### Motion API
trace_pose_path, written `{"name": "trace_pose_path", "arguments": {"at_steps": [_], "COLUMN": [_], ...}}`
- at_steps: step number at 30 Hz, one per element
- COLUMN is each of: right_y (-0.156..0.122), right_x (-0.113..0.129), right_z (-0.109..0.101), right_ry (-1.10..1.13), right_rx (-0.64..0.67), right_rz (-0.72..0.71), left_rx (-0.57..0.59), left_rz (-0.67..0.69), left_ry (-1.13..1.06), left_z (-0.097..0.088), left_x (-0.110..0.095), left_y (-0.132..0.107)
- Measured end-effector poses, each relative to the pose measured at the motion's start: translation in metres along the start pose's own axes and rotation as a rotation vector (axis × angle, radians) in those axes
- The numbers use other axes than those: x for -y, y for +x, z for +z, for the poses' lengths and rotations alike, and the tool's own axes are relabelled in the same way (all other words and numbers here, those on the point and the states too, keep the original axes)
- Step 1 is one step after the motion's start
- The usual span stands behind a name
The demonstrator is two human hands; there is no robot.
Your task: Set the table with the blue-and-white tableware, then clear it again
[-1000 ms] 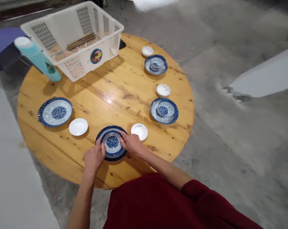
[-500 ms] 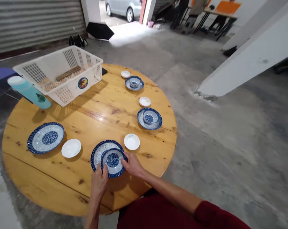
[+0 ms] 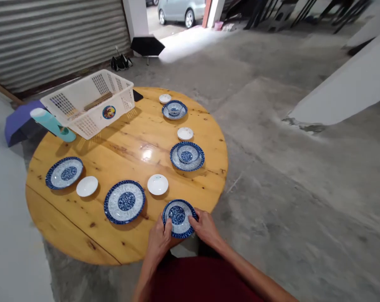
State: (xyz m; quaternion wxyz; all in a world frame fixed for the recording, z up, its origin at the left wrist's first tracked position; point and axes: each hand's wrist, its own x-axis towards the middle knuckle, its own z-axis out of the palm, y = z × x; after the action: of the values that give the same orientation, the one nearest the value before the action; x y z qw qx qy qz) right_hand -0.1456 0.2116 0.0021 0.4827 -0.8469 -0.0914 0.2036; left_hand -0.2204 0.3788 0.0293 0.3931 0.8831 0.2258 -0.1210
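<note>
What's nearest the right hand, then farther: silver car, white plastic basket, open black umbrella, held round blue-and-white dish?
1. Blue-and-white dish: in the right hand.
2. White basket: left, on the wooden table.
3. Black umbrella: beyond the table, left.
4. Silver car: farthest back.

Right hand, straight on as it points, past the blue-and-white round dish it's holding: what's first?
Probably the nearest glossy white round saucer; the right hand might clear it, depth unclear.
</note>
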Motion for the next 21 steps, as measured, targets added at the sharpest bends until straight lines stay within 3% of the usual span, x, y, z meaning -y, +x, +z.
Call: {"name": "trace_pose_path", "arguments": {"at_steps": [7, 10, 12, 15, 21], "right_y": [-0.024, -0.028, -0.024, -0.007, 0.059], "right_x": [-0.076, -0.099, -0.107, -0.107, -0.065], "right_z": [-0.143, -0.186, -0.205, -0.218, -0.225], "right_ry": [-0.084, -0.090, -0.080, -0.078, -0.049], "right_rx": [-0.036, -0.010, 0.009, 0.025, 0.025], "right_rz": [0.055, 0.093, 0.086, 0.051, -0.043], "left_rx": [0.106, 0.127, 0.148, 0.153, 0.024], "left_rz": [-0.029, 0.018, 0.033, 0.005, -0.034], "left_ry": [-0.074, -0.026, 0.048, 0.139, 0.189], "left_z": [0.114, 0.143, 0.149, 0.142, 0.105], "left_x": [-0.112, -0.147, -0.165, -0.184, -0.209], "left_y": [-0.004, -0.005, -0.002, 0.008, 0.051]}}
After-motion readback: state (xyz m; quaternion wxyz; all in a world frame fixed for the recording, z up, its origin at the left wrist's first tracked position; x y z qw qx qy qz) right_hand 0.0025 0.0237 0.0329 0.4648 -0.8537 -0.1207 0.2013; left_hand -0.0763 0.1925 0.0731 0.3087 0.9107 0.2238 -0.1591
